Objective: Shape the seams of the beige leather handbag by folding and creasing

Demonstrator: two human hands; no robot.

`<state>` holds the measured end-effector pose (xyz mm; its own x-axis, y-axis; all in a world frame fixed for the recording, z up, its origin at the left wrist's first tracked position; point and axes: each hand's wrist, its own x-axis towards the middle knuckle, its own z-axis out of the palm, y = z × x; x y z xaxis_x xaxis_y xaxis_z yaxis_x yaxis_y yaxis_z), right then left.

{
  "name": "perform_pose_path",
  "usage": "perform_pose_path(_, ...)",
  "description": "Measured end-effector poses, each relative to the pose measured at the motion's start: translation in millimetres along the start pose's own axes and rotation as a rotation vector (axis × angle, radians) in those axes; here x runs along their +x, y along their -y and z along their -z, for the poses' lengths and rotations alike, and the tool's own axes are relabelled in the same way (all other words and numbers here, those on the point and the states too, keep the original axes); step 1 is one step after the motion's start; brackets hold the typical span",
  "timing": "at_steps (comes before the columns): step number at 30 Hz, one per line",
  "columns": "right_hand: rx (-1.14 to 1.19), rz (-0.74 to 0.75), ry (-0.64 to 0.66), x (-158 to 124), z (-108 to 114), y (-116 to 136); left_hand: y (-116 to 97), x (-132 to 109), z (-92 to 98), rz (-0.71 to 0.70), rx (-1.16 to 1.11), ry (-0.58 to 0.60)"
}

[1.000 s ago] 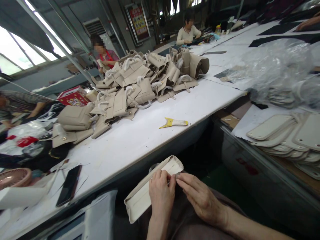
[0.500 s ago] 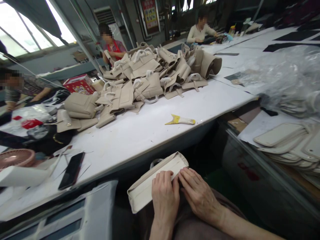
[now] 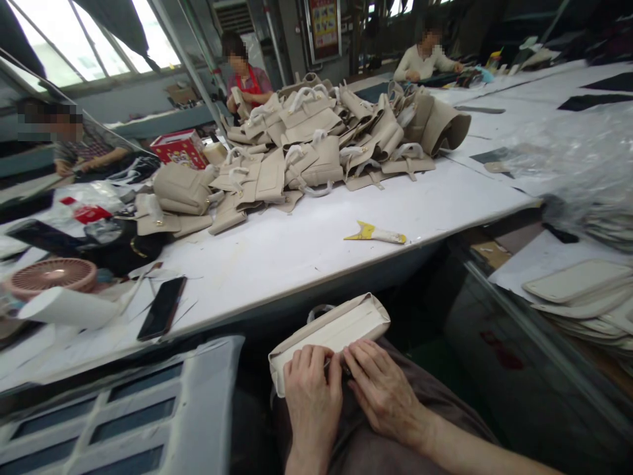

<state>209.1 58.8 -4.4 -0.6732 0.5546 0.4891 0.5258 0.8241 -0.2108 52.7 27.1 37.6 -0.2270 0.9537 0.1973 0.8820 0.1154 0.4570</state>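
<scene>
Carefully, I hold with my left hand (image 3: 314, 389) the near long edge of a boxy beige bag with a cream bottom (image 3: 341, 330), which lies over my brown-clothed lap (image 3: 363, 448), before the long white table (image 3: 277, 251). My left fingers are bent and closed on this edge. My right hand (image 3: 386, 396) gathers its fingertips at the same edge, just beside; what they pinch is hidden, so I cannot tell how firmly they close. In my judgement, this handling asks for a steady left hold and small, even pressure from the right, so that the edge does not crease.

On the table there is a heap of beige bags with whitish handles (image 3: 267, 175). Near its front edge lies a yellow and white tool with a forked end (image 3: 376, 233). To the left I see a flat black phone (image 3: 163, 307) and a round pink fan (image 3: 52, 277). To the right, crumpled clear plastic (image 3: 573, 152) is near a stack of pale flat panels (image 3: 583, 280). Beyond the heap sits a person in a red apron (image 3: 251, 86).
</scene>
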Motion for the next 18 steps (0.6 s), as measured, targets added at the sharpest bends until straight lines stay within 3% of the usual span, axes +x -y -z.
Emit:
perform_pose_path(10, 0.053, 0.113, 0.016, 11, -11, 18, 15, -19, 10.2, 0.096, -0.017, -0.117)
perform_pose_path(18, 0.054, 0.209, 0.026, 18, -15, 28, 34, -36, 2.8, 0.139, -0.082, -0.325)
